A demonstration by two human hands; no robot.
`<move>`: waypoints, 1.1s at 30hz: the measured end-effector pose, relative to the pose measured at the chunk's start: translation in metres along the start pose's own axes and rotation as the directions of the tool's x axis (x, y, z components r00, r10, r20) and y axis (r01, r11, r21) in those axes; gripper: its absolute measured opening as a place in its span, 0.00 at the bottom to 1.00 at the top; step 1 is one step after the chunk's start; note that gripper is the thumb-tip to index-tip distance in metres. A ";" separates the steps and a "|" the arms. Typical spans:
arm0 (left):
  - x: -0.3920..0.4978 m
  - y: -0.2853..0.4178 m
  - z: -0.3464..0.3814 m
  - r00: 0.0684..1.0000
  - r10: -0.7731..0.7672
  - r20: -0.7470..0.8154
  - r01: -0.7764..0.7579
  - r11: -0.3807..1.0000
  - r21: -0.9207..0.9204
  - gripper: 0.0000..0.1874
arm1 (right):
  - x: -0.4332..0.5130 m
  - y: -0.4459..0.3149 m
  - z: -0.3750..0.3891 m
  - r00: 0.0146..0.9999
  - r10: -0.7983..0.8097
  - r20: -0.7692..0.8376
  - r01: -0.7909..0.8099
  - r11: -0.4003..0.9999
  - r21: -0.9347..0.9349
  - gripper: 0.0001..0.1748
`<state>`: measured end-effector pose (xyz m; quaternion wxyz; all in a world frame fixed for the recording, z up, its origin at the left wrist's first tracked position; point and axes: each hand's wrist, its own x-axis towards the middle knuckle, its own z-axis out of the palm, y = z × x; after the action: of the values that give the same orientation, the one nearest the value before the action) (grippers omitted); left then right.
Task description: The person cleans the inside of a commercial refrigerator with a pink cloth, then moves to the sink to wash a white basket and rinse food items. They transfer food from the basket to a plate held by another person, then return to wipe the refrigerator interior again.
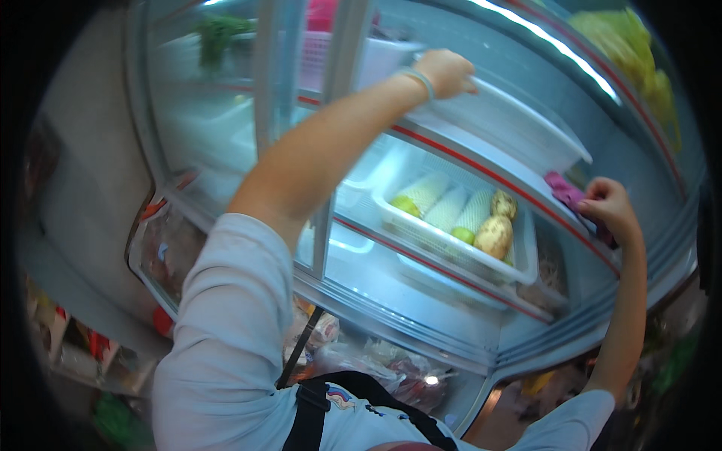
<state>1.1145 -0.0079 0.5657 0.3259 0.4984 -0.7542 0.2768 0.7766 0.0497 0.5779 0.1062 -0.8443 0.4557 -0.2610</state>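
Note:
My left hand (445,74), with a light band at the wrist, reaches up into a glass-fronted display fridge. Its fingers are closed at the left end of a white plastic basket (507,121) on an upper shelf; blur hides the exact grip. At the right, my right hand (609,206) pinches a purple cloth (566,191) by the basket's right end, at the shelf's edge. One shelf lower, another white basket (451,228) holds several pale vegetables in foam net sleeves (472,214) and brown, knobbly root vegetables (494,237).
The fridge's sliding-door frame (333,113) stands left of the open part. Behind glass are leafy greens (220,34) and a pink basket (316,53). A yellow-green plastic bag (626,51) lies at the upper right. Bagged food (361,361) fills the lower case near my chest.

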 end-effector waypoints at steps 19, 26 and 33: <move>-0.420 0.125 -0.004 0.253 -0.582 0.773 0.142 -0.768 -0.625 0.14 | -0.155 -0.098 0.323 0.834 -0.066 0.547 -0.427 0.551 0.717 0.32; -0.297 -0.007 -0.017 0.673 -0.624 -0.397 0.142 0.636 -0.759 0.28 | -0.183 -0.049 0.318 0.853 0.218 0.473 -0.489 0.648 0.583 0.31; -0.313 -0.003 0.054 0.724 -0.474 -0.502 0.321 0.875 -0.363 0.29 | -0.234 -0.008 0.328 0.738 0.468 0.486 -0.672 0.456 0.583 0.30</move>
<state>1.1969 0.1295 0.2918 0.6505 0.4964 -0.5225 0.2397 0.8533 0.2280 0.2245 0.5718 -0.5495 0.5525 -0.2567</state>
